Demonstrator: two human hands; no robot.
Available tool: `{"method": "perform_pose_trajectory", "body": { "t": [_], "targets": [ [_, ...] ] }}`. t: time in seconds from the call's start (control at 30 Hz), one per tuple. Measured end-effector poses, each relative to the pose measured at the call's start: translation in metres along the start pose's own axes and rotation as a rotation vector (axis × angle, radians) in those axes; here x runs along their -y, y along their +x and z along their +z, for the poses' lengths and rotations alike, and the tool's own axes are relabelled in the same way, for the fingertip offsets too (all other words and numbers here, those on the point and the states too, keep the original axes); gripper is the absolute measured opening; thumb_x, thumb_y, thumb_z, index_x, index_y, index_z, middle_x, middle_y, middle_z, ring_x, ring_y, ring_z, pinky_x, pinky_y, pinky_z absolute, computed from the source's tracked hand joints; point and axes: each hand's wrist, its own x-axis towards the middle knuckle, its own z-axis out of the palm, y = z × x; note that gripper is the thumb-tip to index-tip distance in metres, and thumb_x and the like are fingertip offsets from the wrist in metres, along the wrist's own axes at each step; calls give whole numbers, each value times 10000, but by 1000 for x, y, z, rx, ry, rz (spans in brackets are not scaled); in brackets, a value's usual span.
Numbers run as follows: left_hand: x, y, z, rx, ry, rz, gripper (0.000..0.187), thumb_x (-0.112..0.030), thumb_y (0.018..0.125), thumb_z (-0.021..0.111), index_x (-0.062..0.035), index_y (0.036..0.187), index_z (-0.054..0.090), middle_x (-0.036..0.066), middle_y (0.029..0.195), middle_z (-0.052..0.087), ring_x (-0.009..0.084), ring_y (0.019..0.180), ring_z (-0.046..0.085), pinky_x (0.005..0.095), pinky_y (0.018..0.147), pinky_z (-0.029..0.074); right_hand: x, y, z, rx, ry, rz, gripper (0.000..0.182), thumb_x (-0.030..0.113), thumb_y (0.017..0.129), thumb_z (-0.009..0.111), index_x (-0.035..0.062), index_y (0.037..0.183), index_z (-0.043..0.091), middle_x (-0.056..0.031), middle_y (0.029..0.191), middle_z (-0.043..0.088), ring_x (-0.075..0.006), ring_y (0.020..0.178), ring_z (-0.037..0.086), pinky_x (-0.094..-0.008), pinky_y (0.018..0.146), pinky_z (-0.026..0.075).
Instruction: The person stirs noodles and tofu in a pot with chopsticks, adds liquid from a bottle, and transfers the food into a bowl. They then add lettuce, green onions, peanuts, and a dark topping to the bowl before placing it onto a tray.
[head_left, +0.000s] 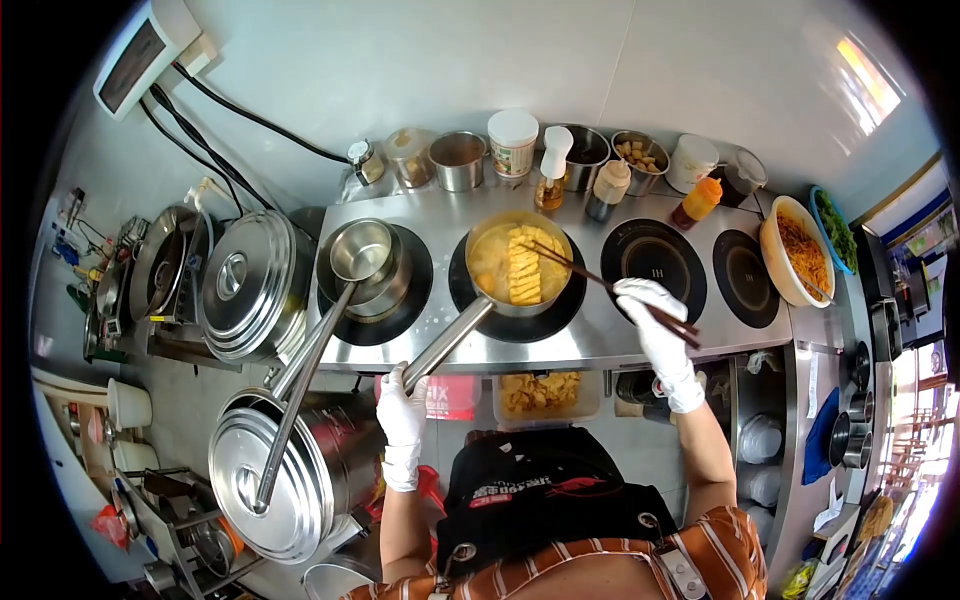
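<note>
My gloved left hand (402,412) is closed round the handle of a saucepan (448,343), which stands on an induction hob in the middle of the steel counter. In the pan, a block of yellow instant noodles (525,265) lies in cloudy yellowish broth (489,262). Gloved in white too, my right hand (655,315) grips a pair of dark chopsticks (585,272). Their tips touch the upper part of the noodle block. Just right of the pan, below the chopsticks, lies another black hob plate (655,262).
Left of the pan stands a pot with a ladle (362,252), its long handle jutting past the counter edge. Large lidded pots (255,280) stand further left. Bottles (553,170) and tubs line the back; a bowl of orange shreds (797,252) sits right.
</note>
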Motion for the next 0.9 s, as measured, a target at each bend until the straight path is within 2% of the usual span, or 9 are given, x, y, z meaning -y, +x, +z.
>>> {"method": "perform_pose_trajectory", "body": {
  "t": [0.03,0.17,0.3,0.37,0.43,0.5,0.6,0.73,0.9],
  "targets": [
    [-2,0,-2,18,-5,-25,404,-218,798,739,-50,1141,609,149,928,627,322,808,634,374,695,507,0,-5,7,23,38,74,118,-56,792,677,-33,907,680,-102,950,673,-183,896,643,-275,837,503],
    [2,0,0,20,-4,-18,402,-214,803,736,-40,1142,607,147,940,628,320,836,632,368,723,505,6,-14,4,124,41,15,115,-37,800,680,-34,915,684,-105,946,677,-185,878,647,-274,828,506],
    [-2,0,-1,33,-10,-46,405,-217,803,737,-41,1143,607,149,940,629,323,839,631,368,722,505,35,-7,-12,-21,-81,106,91,-6,808,675,-29,894,695,-124,898,690,-195,845,662,-277,804,518],
    [1,0,0,13,-10,-21,402,-216,800,739,-32,1133,609,152,937,630,326,830,632,369,716,506,37,-10,-16,18,-64,47,91,-5,809,677,-30,895,694,-120,910,689,-195,844,661,-278,801,518],
    [-3,0,-2,13,-8,-17,398,-215,798,741,-27,1122,610,153,935,629,328,825,632,372,712,506,30,-12,-13,143,-66,63,90,-10,809,679,-30,895,694,-115,908,689,-189,839,661,-280,791,522],
    [-3,3,-2,12,-7,-7,394,-215,795,743,-22,1112,612,153,932,629,330,820,633,374,708,507,30,-14,-10,134,-56,53,95,-17,802,682,-36,894,693,-115,891,691,-190,829,664,-284,780,525],
    [2,-2,-3,29,21,18,384,-206,789,750,-9,1089,613,160,923,642,326,804,643,370,706,512,39,-10,-18,-12,-78,66,95,-20,794,686,-38,887,694,-119,889,699,-199,824,670,-290,784,526],
    [3,-17,-2,57,-139,-30,387,-225,753,788,-23,1034,614,159,852,644,326,740,647,363,662,514,24,-5,-4,-139,-59,18,117,-37,789,682,-38,905,695,-134,928,697,-201,875,661,-288,824,511],
    [2,-25,1,76,-182,-85,383,-226,750,793,-12,1007,606,172,839,653,336,744,655,363,679,520,3,-20,29,-17,-53,-7,131,-47,782,696,-50,913,687,-142,908,689,-215,870,657,-295,810,513]
  ]
}}
